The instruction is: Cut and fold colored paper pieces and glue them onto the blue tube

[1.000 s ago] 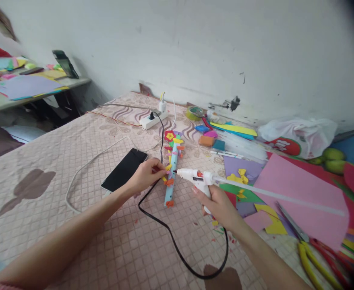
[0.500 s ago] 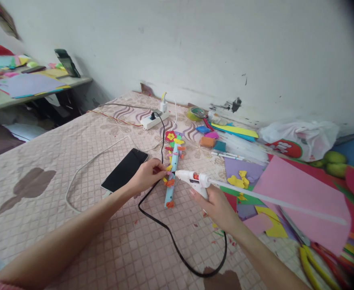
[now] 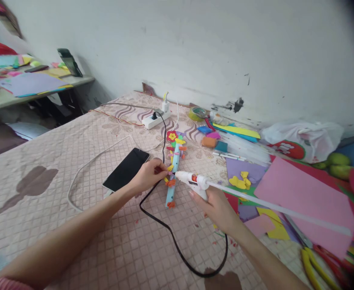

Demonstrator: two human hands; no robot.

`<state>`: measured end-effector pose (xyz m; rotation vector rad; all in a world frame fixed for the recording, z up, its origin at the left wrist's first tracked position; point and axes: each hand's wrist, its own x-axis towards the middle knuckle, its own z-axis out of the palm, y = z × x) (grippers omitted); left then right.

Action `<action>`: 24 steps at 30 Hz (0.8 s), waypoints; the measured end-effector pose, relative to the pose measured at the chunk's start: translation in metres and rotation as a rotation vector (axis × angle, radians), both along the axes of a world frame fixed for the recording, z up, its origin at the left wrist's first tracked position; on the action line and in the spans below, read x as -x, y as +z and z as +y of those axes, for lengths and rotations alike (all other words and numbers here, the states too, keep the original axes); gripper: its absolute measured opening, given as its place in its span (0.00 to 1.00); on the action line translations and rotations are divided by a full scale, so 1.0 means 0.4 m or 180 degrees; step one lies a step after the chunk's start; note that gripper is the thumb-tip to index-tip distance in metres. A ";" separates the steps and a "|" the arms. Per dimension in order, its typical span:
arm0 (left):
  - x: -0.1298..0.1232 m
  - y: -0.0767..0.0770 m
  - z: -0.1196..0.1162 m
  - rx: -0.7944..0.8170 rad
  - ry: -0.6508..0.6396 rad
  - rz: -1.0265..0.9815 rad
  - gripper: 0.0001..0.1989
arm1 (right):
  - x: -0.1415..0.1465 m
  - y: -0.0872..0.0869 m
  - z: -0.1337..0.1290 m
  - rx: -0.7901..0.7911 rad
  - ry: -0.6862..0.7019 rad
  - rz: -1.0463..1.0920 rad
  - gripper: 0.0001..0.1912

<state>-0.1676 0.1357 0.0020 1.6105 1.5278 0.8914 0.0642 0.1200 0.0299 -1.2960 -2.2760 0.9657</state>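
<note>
My right hand (image 3: pixel 217 207) is wrapped round a white hot glue gun (image 3: pixel 191 179) with a long clear glue stick (image 3: pixel 279 207) sticking out of its back. The nozzle points left and meets the pale blue strip (image 3: pixel 170 197), which bears small orange, yellow and purple foam pieces. My left hand (image 3: pixel 151 175) is closed in a pinch at the strip's left side, on what looks like a small purple foam piece (image 3: pixel 170 173). At the far end of the strip sits a red and yellow foam flower (image 3: pixel 172 137).
A black phone (image 3: pixel 127 169) lies left of the strip. The glue gun's black cord (image 3: pixel 164 227) loops across the table from a white power strip (image 3: pixel 155 119). Foam sheets (image 3: pixel 306 197), scissors (image 3: pixel 299 231), clay blocks (image 3: pixel 209 142) and a plastic bag (image 3: pixel 303 139) fill the right side.
The view has shifted slightly. Both hands stay almost in place, with the nozzle against the strip and the left fingers still pinched beside it.
</note>
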 end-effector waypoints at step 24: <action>-0.003 -0.003 0.000 0.0083 0.0024 -0.0161 0.07 | 0.003 -0.005 -0.002 -0.0141 -0.0071 0.0091 0.15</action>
